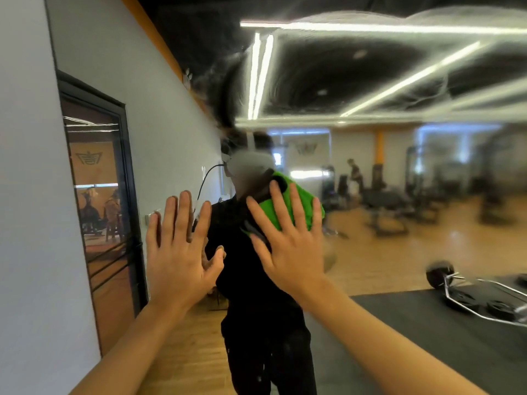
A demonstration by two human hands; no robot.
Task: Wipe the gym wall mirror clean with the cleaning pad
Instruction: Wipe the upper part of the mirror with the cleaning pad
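The gym wall mirror (385, 172) fills most of the view and shows hazy smear marks across its upper part. A bright green cleaning pad (293, 205) lies flat against the glass at the centre. My right hand (288, 243) presses on the pad with straight, spread fingers. To its left, my left hand (179, 246) rests flat on the glass with its fingers spread, holding nothing. Both forearms reach up from the bottom of the view. My reflection in dark clothes stands behind the hands.
A grey wall (25, 195) borders the mirror on the left, with a black-framed door panel (105, 201) seen in reflection. The reflection shows a wooden floor, a black mat, a barbell with plates (467, 292) and gym machines (399, 206) further back.
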